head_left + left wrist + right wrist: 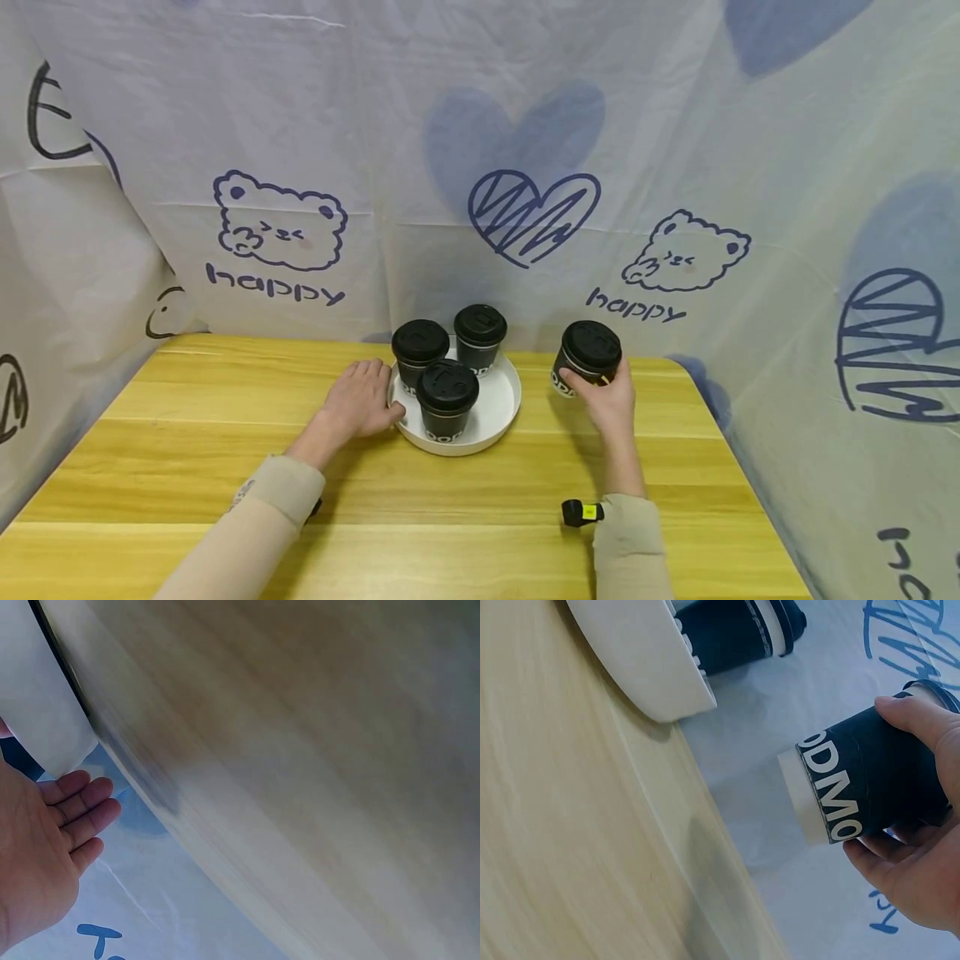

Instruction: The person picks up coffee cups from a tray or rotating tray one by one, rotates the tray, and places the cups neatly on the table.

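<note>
Beige sleeves [251,529] nearest, over table's [450,542] near edge. Right hand [611,404] grasping black lidded paper coffee cup [588,354], raised, slightly tilted, near table's far edge, toward far right corner. Left hand [360,400] at left rim of round white tray [498,408], fingers extended, unclenched. Tray by far edge, around its middle; three matching upright cups [447,400] inside: front, left, back.

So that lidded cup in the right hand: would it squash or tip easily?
The cup looks like paper, so it might dent under a hard squeeze. It seems to taper from its wide lid to a narrower base, so a push near the top could tip it.
</note>
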A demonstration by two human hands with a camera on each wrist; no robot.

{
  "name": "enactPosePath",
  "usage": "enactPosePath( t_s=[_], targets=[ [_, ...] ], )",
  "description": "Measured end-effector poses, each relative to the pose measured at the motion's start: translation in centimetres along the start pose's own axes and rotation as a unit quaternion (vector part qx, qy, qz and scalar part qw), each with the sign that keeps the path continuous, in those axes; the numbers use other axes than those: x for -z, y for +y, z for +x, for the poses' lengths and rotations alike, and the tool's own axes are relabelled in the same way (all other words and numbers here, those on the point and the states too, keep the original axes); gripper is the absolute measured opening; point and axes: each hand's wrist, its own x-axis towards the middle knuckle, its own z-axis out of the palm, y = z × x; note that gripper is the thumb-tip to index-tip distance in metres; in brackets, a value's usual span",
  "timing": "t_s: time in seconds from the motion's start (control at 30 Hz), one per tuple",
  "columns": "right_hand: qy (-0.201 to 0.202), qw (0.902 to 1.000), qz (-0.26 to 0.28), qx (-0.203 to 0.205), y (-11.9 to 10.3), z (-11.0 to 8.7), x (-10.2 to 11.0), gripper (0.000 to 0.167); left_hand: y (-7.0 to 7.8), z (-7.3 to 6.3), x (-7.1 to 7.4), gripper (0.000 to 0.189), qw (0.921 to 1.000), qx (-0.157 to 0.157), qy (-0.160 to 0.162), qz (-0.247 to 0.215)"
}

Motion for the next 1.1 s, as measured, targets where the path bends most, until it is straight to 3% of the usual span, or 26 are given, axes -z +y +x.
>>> enactPosePath(
  t_s=[0.7,1.1],
  targets=[
    [0.085,0.9955,-0.039,-0.016,1.8,0.5,3.2,0.087,0.1,-0.2,0.2,0.070,1.0000,0.002,-0.001,0.007],
    [0.130,0.9894,-0.032,-0.056,2.8,0.7,4.7,0.098,-0.1,0.1,-0.3,0.074,1.0000,0.005,-0.004,-0.002]
  ],
)
